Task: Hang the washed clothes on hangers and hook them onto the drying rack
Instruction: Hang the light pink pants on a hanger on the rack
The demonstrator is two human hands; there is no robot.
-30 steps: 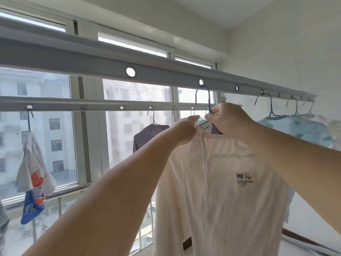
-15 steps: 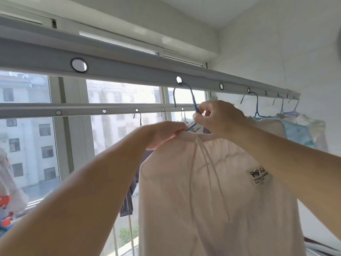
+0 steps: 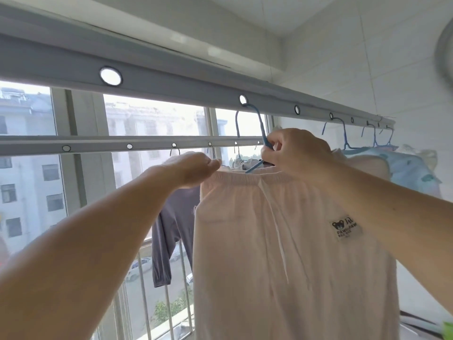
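Pale pink trousers [image 3: 282, 253] with a small bear label hang from a blue hanger [image 3: 259, 128]. The hanger's hook sits in a round hole of the near grey rack bar [image 3: 171, 82]. My right hand [image 3: 296, 153] grips the hanger's neck just above the waistband. At the waistband's left end, my left hand [image 3: 193, 169] pinches the fabric. The hanger's shoulders are hidden under the cloth.
A second rack bar [image 3: 98, 144] runs behind, with a dark grey garment [image 3: 171, 222] hanging from it. Light blue patterned clothes [image 3: 404, 168] on blue hangers fill the near bar's right end. Windows with railings stand behind; a white tiled wall is on the right.
The hanger's hook has gone up from below the bar into the hole. The view has shifted left and closer; both hands keep their hold.
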